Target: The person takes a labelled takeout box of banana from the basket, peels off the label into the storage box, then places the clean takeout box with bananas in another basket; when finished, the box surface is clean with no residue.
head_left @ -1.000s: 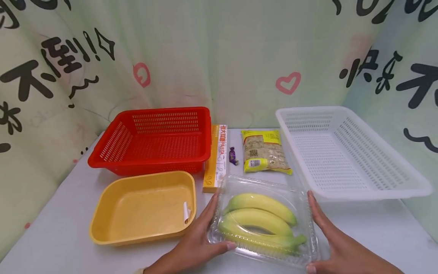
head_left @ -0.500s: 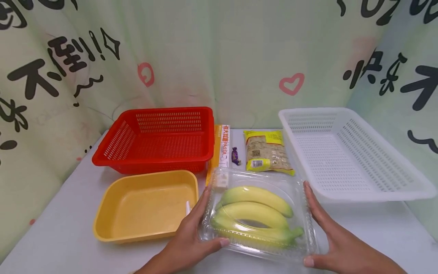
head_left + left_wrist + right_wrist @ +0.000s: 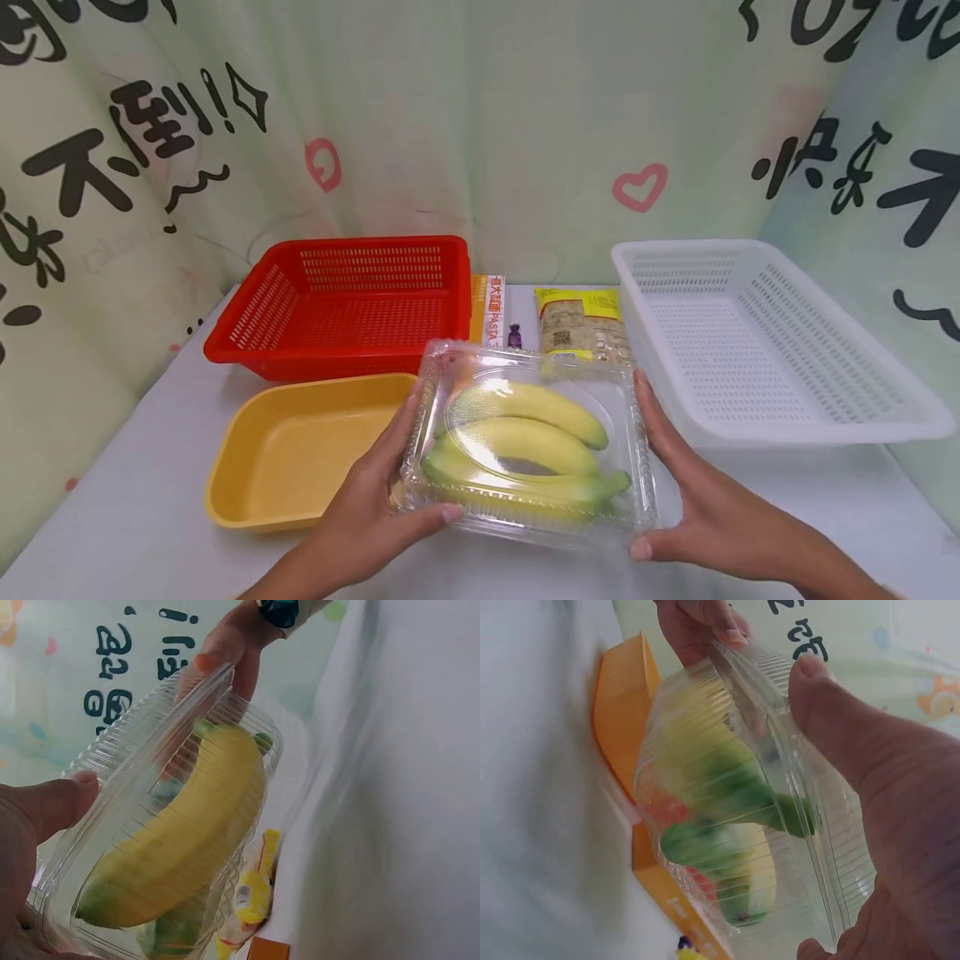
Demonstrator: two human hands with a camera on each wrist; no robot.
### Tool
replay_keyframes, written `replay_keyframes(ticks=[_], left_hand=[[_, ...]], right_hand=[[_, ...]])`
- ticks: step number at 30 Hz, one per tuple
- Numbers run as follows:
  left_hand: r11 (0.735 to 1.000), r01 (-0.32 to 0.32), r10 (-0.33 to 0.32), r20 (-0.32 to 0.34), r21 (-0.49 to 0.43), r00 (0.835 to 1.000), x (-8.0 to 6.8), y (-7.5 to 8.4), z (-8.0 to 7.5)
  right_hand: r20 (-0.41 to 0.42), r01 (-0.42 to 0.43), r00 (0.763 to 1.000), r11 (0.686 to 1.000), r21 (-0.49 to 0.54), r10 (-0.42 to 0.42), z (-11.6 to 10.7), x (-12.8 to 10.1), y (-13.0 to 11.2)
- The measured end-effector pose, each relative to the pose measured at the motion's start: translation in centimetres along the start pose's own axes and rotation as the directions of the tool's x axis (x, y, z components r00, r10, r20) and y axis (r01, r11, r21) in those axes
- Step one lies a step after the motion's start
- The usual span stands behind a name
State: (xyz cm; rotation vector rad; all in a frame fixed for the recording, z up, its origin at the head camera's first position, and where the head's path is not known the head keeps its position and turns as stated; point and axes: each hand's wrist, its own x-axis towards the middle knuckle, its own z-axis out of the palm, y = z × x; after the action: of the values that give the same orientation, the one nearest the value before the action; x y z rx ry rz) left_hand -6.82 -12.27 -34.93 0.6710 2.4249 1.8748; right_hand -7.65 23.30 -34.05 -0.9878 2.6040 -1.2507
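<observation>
From my head camera, I hold one clear clamshell box [image 3: 528,442] between both hands, raised over the near middle of the white table [image 3: 825,508]. My left hand [image 3: 367,517] grips its left edge, thumb curled along the near rim; my right hand [image 3: 690,500] grips the right edge the same way. Inside lie three bananas [image 3: 525,442], yellow with green tips. Around it I count one red basket [image 3: 345,304] at far left, one yellow tub [image 3: 300,450] near left, one white basket [image 3: 757,333] at right, one pasta box [image 3: 489,308], one small purple candy [image 3: 514,336] and one yellow packet [image 3: 581,321] at the far middle. A pale green curtain [image 3: 480,125] with black characters and pink hearts closes off the far side.

From my left wrist, my thumb [image 3: 52,806] presses the clamshell box [image 3: 150,825]; one banana [image 3: 180,840] shows clearly, and my right hand's fingers [image 3: 225,652] clasp the far edge.

From my right wrist, my thumb [image 3: 840,712] lies on the clamshell box [image 3: 742,810], my left hand's fingers [image 3: 705,622] hold the opposite edge, and the yellow tub [image 3: 622,697] shows beyond.
</observation>
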Motion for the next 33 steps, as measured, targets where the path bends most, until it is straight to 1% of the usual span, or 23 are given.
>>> replay_keyframes(ticks=[2,5,7,10,12,15,18,21,25,29,33], left_hand=[[1.0,0.008,-0.008,-0.007,0.009,1.0,0.2,0.3,-0.5],[0.998,0.058,-0.057,-0.019,0.014,0.998,0.5,0.8,-1.2],[0.997,0.077,-0.076,-0.033,0.032,0.997,0.7,1.0,-1.6],[0.995,0.096,-0.094,-0.052,0.027,0.994,1.0,1.0,-2.3],[0.994,0.104,-0.102,-0.07,0.036,0.992,1.3,1.1,-2.7],[0.995,0.093,-0.088,-0.088,0.044,0.992,1.4,1.1,-3.4],[0.996,0.058,-0.051,-0.102,0.066,0.994,1.6,1.2,-4.1],[0.995,0.038,-0.027,-0.11,0.097,0.994,1.7,1.4,-4.8],[0.994,0.01,0.001,-0.098,0.112,0.995,2.0,1.5,-5.9],[0.997,-0.024,0.029,-0.069,0.072,0.997,2.6,1.7,-7.2],[0.997,-0.017,0.022,-0.072,0.079,0.997,3.4,2.0,-8.5]], right_hand=[[0.0,0.002,1.0,1.0,0.018,-0.002,-0.2,0.6,-0.3],[-0.002,-0.01,1.0,0.999,0.032,0.01,-0.4,1.6,-0.9],[-0.005,-0.015,1.0,0.999,0.036,0.015,-0.6,2.2,-1.3],[-0.009,-0.012,1.0,1.0,0.016,0.012,-0.8,3.0,-1.8],[-0.003,-0.016,1.0,1.0,0.025,0.016,-1.0,3.6,-2.1],[0.009,-0.041,0.999,0.997,0.062,0.041,-1.3,4.6,-2.5],[0.024,-0.066,0.998,0.99,0.121,0.064,-1.4,5.6,-2.7],[0.031,-0.047,0.999,0.988,0.147,0.043,-1.5,6.6,-2.8],[0.028,-0.018,1.0,0.991,0.136,0.014,-1.5,7.9,-2.9],[0.029,-0.023,0.999,0.989,0.148,0.019,-1.4,9.2,-3.2],[0.026,-0.033,0.999,0.992,0.124,0.03,-1.5,10.6,-3.8]])
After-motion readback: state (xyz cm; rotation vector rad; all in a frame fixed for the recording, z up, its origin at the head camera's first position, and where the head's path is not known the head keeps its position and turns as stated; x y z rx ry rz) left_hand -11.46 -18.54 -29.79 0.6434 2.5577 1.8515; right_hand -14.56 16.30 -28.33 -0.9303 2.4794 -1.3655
